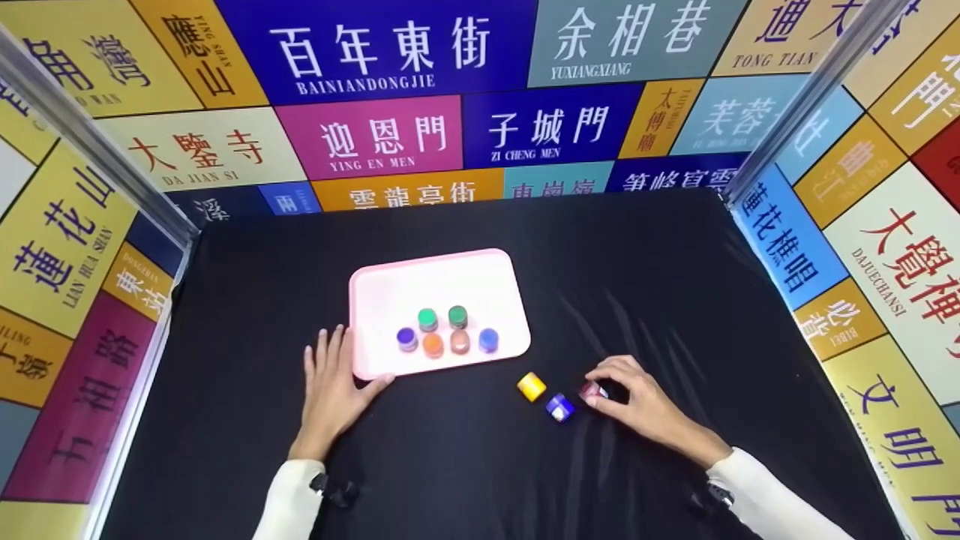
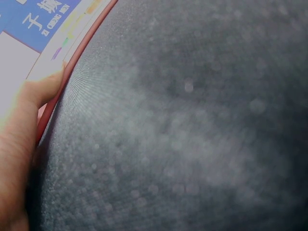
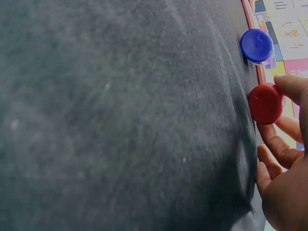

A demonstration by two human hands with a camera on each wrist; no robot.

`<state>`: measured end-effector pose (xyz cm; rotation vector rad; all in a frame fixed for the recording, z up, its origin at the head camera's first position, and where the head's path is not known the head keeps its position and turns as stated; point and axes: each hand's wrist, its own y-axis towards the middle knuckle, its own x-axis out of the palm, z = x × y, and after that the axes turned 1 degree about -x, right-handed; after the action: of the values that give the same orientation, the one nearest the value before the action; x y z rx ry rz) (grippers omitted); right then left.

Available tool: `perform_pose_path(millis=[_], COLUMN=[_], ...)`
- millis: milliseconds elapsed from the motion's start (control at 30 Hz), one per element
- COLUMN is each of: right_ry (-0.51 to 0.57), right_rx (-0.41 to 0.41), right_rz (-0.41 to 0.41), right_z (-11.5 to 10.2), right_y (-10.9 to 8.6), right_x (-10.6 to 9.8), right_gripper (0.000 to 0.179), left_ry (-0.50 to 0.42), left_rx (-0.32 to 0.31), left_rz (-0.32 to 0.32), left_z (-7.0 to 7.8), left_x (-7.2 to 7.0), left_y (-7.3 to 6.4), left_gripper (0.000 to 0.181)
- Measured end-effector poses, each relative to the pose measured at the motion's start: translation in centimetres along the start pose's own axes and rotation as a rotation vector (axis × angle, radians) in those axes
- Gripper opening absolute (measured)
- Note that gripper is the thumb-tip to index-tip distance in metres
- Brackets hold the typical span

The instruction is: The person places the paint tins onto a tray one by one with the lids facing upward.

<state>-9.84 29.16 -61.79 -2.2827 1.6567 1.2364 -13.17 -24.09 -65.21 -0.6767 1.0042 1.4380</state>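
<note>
My right hand [image 1: 637, 394] pinches a small red-lidded paint jar [image 3: 266, 104] between thumb and fingers, low over the black cloth; in the head view the fingers partly cover it. Just left of it lies a blue-lidded jar [image 1: 559, 407], tipped on its side, and beyond that a yellow jar [image 1: 532, 387]. My left hand [image 1: 330, 390] lies at the near left corner of a pink-rimmed white tray [image 1: 442, 285], fingers extended along its left side and thumb on the near rim. Several jars stand upright on the tray, among them an orange one [image 1: 433, 345] and a purple one [image 1: 406, 339].
Black cloth [image 1: 450, 457] with a few creases covers the table. Printed panels with large characters [image 1: 375, 135] wall in the back and both sides, joined by metal corner posts [image 1: 817, 97]. Each wrist wears a dark strapped camera [image 1: 334, 489].
</note>
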Motion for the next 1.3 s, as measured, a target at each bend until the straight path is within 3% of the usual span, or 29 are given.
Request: perform_pose_path(millis=[200, 533, 900, 1300], right_ry=[-0.007, -0.074, -0.035, -0.001], right_rx=[0.018, -0.06, -0.066, 0.021], right_rz=[-0.045, -0.133, -0.048, -0.037], right_z=[0.1, 0.1, 0.6, 0.9], right_y=[-0.6, -0.1, 2.0, 4.4], right_x=[-0.5, -1.2, -1.2, -0.3], right_gripper=[0.033, 0.035, 0.037, 0.035], left_ry=[0.005, 0.007, -0.003, -0.013], left_rx=[-0.008, -0.017, -0.011, 0.008], left_rz=[-0.01, -0.021, -0.023, 0.009], left_z=[-0.1, -0.1, 0.1, 0.1], left_x=[-0.1, -0.2, -0.3, -0.1], left_y=[0.0, 0.0, 0.0, 0.1], left_gripper=[0.119, 0.12, 0.119, 0.117])
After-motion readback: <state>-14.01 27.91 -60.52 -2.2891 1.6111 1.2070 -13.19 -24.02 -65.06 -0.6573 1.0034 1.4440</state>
